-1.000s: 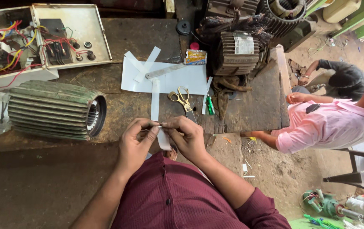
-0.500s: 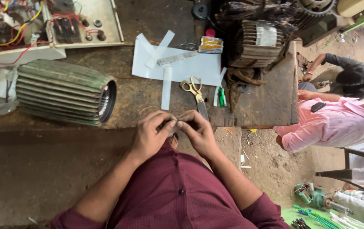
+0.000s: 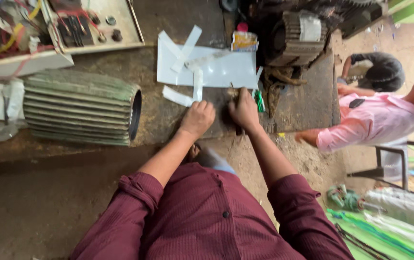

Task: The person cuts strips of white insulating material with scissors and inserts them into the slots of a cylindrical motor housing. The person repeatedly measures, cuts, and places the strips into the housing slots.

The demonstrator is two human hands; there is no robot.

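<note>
At centre frame, both hands have left the lap for the workbench edge (image 3: 120,144): the left hand (image 3: 198,118), curled closed, now rests beside the white paper strips (image 3: 187,96), while the right hand (image 3: 244,110) covers the scissors, grip hidden.

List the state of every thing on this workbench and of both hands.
Left hand: fist closed, resting on the bench edge by a white paper strip.
Right hand: on the bench, covering something; what it holds cannot be told.
White paper sheet: lying flat, cut strips across it.
Green ribbed metal motor housing: on its side, open end toward the hands.
Grey control box: open, wiring exposed.
</note>
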